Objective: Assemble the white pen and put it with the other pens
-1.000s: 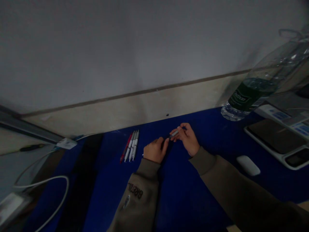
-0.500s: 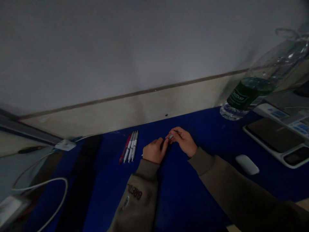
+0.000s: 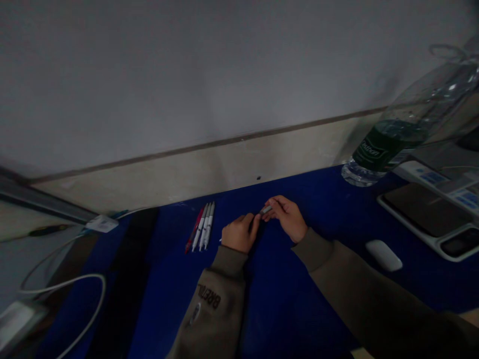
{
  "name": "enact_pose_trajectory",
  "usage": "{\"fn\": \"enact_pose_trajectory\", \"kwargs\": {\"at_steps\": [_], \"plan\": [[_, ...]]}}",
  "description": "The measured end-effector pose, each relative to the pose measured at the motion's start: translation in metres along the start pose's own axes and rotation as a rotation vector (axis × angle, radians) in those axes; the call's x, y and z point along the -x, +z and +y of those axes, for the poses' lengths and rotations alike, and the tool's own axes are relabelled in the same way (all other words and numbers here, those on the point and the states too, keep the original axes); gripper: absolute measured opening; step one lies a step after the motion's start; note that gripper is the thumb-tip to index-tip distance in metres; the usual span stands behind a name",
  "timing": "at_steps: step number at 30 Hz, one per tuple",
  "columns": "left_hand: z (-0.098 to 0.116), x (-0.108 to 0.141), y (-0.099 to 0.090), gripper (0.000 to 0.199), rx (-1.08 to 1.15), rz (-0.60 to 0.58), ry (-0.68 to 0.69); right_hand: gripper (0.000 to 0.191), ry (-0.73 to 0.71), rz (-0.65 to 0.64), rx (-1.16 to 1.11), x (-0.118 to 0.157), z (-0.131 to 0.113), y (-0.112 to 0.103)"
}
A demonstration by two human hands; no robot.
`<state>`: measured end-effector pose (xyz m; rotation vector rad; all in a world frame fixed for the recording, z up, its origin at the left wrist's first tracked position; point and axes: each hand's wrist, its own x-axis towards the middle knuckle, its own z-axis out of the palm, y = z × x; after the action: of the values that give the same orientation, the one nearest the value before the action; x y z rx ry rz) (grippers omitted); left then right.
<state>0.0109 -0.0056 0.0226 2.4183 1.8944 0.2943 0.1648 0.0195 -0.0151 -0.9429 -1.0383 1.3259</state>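
My left hand [image 3: 238, 233] is closed round a pen that is mostly hidden in the fist. A small white end pokes out at the left side of that hand. At the other end, my right hand [image 3: 286, 217] pinches the grey part of the pen [image 3: 266, 210] between thumb and fingers. Left of my hands, a red pen [image 3: 194, 231] and three white pens with grey ends [image 3: 204, 227] lie side by side on the blue table surface [image 3: 277, 294].
A large clear bottle with a green label [image 3: 372, 148] stands at the back right by the wall. In front of it lie a white-edged scale-like device [image 3: 430, 212] and a white mouse-shaped object [image 3: 383, 255]. A white cable [image 3: 101, 299] loops at the left.
More of the grey part of the pen shows between my hands now. My right hand has shifted very slightly to the right; the left hand stays nearly still.
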Motion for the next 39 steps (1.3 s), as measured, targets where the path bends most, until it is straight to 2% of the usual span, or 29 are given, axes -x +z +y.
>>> {"fn": "enact_pose_trajectory", "kwargs": {"at_steps": [8, 14, 17, 22, 26, 31, 35, 39], "plan": [[-0.002, 0.000, 0.000, 0.030, 0.064, -0.018, 0.080, 0.033, -0.019, -0.053, 0.108, 0.000, 0.002, -0.001], [-0.007, 0.001, 0.003, 0.019, 0.060, -0.039, 0.197, 0.028, -0.068, -0.149, 0.384, 0.005, -0.001, 0.001], [-0.007, 0.001, 0.004, 0.029, 0.034, -0.036, 0.176, 0.022, -0.101, -0.173, 0.488, 0.008, -0.003, 0.001], [-0.007, -0.002, 0.008, 0.040, 0.034, -0.067, 0.143, 0.024, -0.023, -0.237, 0.367, 0.011, -0.006, 0.002], [-0.009, -0.003, 0.011, 0.039, 0.023, -0.083, 0.125, 0.023, -0.066, -0.252, 0.381, 0.012, -0.007, 0.004], [-0.010, -0.003, 0.014, 0.033, 0.006, -0.055, 0.139, 0.021, -0.053, -0.248, 0.334, 0.013, -0.008, 0.006], [-0.012, -0.005, 0.016, 0.034, 0.019, -0.026, 0.146, 0.021, -0.120, -0.214, 0.406, 0.013, -0.008, 0.006], [-0.013, -0.005, 0.016, 0.034, 0.047, -0.053, 0.172, 0.020, -0.147, -0.198, 0.500, 0.013, -0.010, 0.005]]}}
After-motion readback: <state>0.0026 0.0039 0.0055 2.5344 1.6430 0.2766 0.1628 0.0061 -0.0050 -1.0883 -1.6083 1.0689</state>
